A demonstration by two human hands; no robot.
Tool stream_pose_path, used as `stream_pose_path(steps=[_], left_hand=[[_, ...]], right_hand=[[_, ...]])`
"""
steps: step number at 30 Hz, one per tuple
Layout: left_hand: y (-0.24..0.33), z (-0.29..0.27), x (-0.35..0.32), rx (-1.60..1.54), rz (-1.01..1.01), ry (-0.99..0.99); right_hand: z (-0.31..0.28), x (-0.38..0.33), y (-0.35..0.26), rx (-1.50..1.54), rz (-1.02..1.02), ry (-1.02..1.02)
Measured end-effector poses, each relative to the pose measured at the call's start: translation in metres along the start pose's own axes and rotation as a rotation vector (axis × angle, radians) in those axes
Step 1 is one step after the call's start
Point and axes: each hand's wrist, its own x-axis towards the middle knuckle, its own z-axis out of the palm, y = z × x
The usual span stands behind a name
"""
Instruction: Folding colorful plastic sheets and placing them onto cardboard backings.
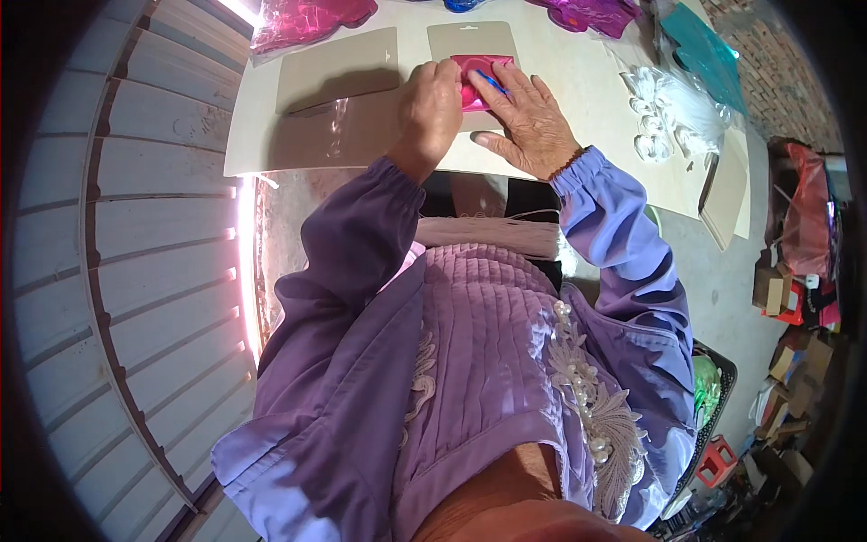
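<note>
A shiny pink foil piece (477, 63) with a blue strip (490, 81) on it lies folded against a beige card (470, 41) with a hang hole at its top. At the foil's left edge, my left hand (432, 107) is curled closed on it, fingertips mostly hidden. My right hand (531, 119) lies with fingers spread, pressing the foil's right side. Left of my hands is another beige card (336, 68), and a clear plastic sleeve (334, 135) shows near the table's front edge.
Pink foil in clear bags (312, 23) and purple foil (591, 14) lie along the far side. White bundles (664, 113) and a teal bag (704, 54) are at the right, with card sheets (725, 190) at the table's right edge. Boxes (772, 289) stand beyond.
</note>
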Motion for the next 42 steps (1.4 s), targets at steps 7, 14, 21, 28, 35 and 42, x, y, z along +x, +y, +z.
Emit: stream_pose_path(steps=[7,14,21,28,35,42], left_hand=[[-0.002,0.0,0.001,0.253,0.001,-0.132],[-0.017,0.002,0.012,0.193,0.227,0.013],[-0.03,0.013,0.025,0.11,0.223,-0.006],[-0.039,0.018,0.034,0.191,0.226,-0.073],[-0.045,0.013,0.027,0.162,0.195,-0.104],[-0.055,0.002,0.021,0.141,0.176,-0.129]], right_hand=[[0.016,0.002,0.004,0.012,-0.015,0.062],[0.02,0.005,0.0,0.035,-0.034,0.105],[0.024,0.006,-0.003,0.024,-0.033,0.108],[0.023,0.007,-0.003,0.044,-0.045,0.15],[0.008,0.023,-0.013,-0.035,-0.123,0.258],[0.004,0.029,-0.027,-0.247,-0.415,0.209]])
